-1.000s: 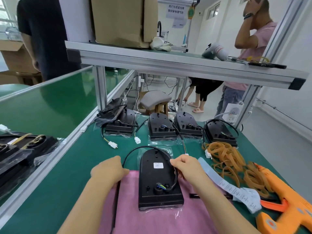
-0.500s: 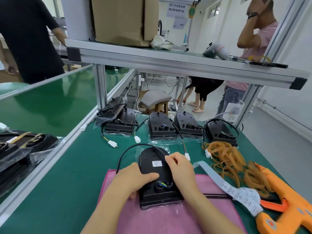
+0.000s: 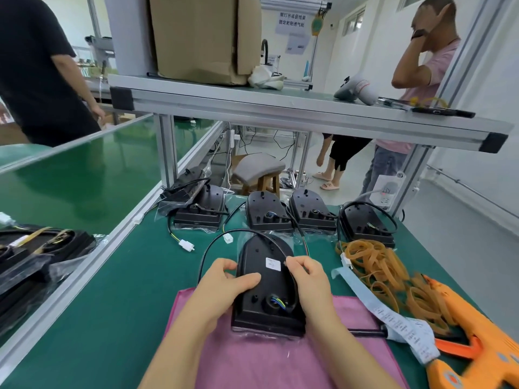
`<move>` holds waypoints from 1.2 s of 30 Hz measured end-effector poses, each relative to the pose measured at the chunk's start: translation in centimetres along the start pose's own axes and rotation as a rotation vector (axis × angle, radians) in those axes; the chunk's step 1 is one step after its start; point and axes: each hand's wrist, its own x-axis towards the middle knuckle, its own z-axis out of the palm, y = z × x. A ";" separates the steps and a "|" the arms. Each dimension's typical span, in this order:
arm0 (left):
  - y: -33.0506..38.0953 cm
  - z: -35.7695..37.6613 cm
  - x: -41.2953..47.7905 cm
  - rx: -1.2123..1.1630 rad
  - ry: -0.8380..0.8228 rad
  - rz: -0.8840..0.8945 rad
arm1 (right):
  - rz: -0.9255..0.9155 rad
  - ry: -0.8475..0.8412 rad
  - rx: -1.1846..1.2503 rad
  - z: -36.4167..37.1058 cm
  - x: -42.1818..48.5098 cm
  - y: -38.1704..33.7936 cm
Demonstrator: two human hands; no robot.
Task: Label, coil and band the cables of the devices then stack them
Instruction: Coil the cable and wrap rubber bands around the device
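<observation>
Has moved the left hand (image 3: 224,284) off the lower middle of the device (image 3: 266,299) to its left edge since half a second ago, and has brought the right hand (image 3: 309,279) up the right edge toward the white label (image 3: 273,263). Now holds the device with the left hand, thumb laid across the top face, fingers curled at the side. Pinches the cable (image 3: 209,249) between right thumb and forefinger, just beside the label. Keeps the device flat, near end on the pink cloth (image 3: 252,360), rounded far end over the green mat (image 3: 126,290), with a thin clear bag under it. Looks light and stiff: a matt black moulded shell, flat-backed, straight at the near end, arched at the far end. Probably slides easily on the bag film, so better to take by both long edges, not by the wire. Seems thin, round and springy for the cable, with coloured cores showing at the exit hole; likely to uncoil if released, so better pinched at each turn. To the right, a loose heap of rubber bands (image 3: 376,265), tan, flat and stretchy, then a pale label strip (image 3: 393,318), papery and limp, and an orange label gun (image 3: 477,346) of hard plastic.
</observation>
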 end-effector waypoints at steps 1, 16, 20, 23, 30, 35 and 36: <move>0.2 -0.1 -0.1 -0.015 -0.011 0.024 | -0.017 0.005 0.015 -0.1 0.0 -0.4; 2.7 -1.0 -1.2 0.274 -0.033 0.116 | 0.282 -0.257 0.392 -1.6 -0.9 -1.5; 5.3 -1.0 0.2 0.712 0.443 0.602 | 0.213 -0.165 0.252 -1.8 -1.8 -1.4; 7.2 -1.3 2.0 1.106 0.378 0.779 | 0.193 -0.163 0.226 -1.9 -2.3 -1.5; 10.0 -2.2 3.4 1.021 -0.050 0.721 | 0.186 -0.174 0.200 -2.2 -2.8 -1.8; 10.5 -1.3 3.6 1.046 0.024 0.719 | 0.155 -0.199 0.193 -1.7 -3.4 -1.8; 10.4 -1.2 3.6 1.024 0.028 0.672 | 0.162 -0.192 0.215 -1.7 -3.4 -1.7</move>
